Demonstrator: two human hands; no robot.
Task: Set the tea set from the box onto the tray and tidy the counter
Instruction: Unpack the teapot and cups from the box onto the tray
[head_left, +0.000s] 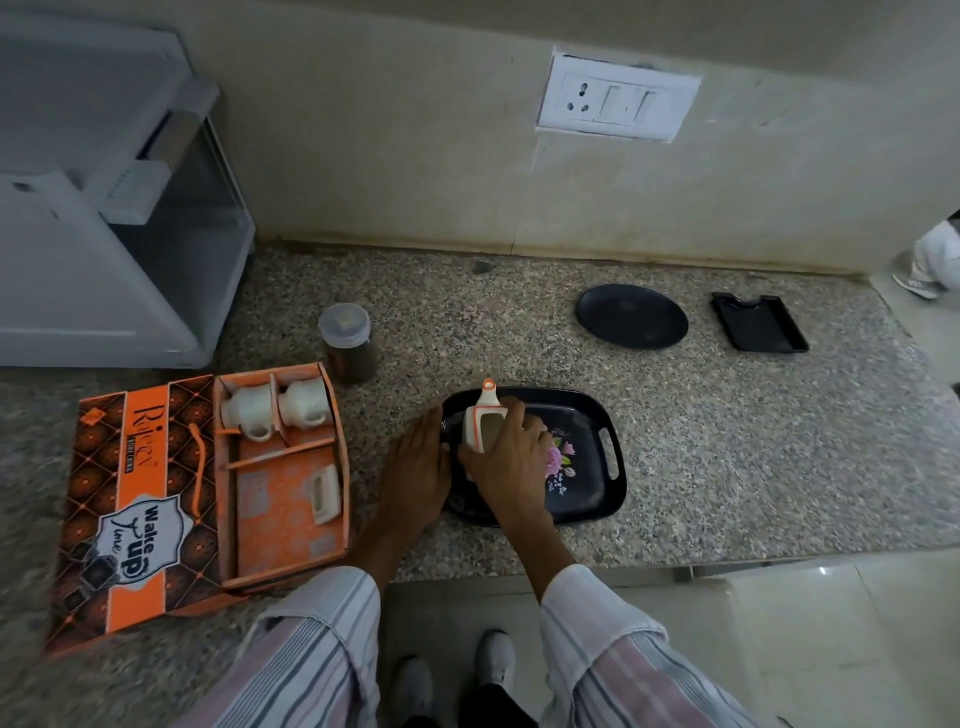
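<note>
teapot (482, 426) grasped by right hand (511, 457) over tray (597, 499); left hand (415, 467), flat and released, steadies rim—a slipped grip could chip it.

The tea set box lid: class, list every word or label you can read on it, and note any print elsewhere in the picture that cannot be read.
"Rijeev", along the orange band of the box lid, the spelling uncertain.
"Wake up Time", on the lid's white badge.
Small dark label under the brand name: too small to read.
Jar, floral tray, wall socket plate: no readable text.
</note>
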